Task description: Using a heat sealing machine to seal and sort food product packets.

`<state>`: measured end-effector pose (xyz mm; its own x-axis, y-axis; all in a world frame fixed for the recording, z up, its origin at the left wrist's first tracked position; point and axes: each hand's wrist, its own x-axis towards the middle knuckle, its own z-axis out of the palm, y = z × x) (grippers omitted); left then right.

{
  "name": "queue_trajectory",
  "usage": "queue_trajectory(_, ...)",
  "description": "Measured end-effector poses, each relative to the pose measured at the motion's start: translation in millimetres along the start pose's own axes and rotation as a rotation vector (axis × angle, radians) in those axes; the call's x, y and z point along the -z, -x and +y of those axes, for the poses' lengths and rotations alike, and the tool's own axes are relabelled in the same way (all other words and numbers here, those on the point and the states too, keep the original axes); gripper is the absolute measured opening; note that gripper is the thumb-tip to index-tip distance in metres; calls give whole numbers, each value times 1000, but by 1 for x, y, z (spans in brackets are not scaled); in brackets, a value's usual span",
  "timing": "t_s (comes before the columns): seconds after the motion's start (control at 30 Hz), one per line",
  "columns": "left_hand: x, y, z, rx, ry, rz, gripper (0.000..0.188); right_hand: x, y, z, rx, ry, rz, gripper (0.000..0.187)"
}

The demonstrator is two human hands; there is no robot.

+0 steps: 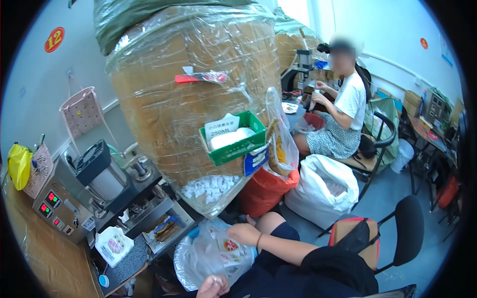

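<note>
In front of my lap a clear plastic bag [198, 251] lines a round tub; white pieces with coloured print [232, 251] lie inside it. My right hand [243, 234] reaches over the bag's far right side with its fingers curled down at the plastic; whether they pinch it is hard to make out. Low at the near edge of the bag, my left hand [213, 286] is closed, and anything in its fingers is hidden. To the left, a white printed container [114, 247] rests on the grey worktop before a bench press machine [107, 181].
A control box [59, 211] with red and green displays stands left. Behind are a film-wrapped carton stack [194, 104], a green box [238, 149] and scattered white pieces [211, 187]. Rightward stand a red bag [266, 191], white sack [325, 191], chair [402, 233] and a seated person [348, 104].
</note>
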<state>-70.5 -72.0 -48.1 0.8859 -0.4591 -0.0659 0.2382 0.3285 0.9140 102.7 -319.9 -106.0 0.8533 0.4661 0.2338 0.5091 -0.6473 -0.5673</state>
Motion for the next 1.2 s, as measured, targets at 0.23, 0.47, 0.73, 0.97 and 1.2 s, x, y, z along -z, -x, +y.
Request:
queue_trajectory(0.23,25,-34,-31,-540,-1300,249,37,-5,42,-116,843,-245,-107,10)
queue_trajectory(0.47,41,-38,-57,-341,-1162,370,21,-12,20,-117,874,-221,-49,12)
queue_trajectory(0.73,31,-39,-57,-298,-924,472,31,-57,-5,-60,60,-612,-224,30)
queue_trajectory(0.97,65,-37,-58,298,276,472,20,-33,13,-105,466,102,-168,10)
queue_trajectory(1.2,91,-36,-47,221,47,253,23,-66,5,-89,574,-8,5,20)
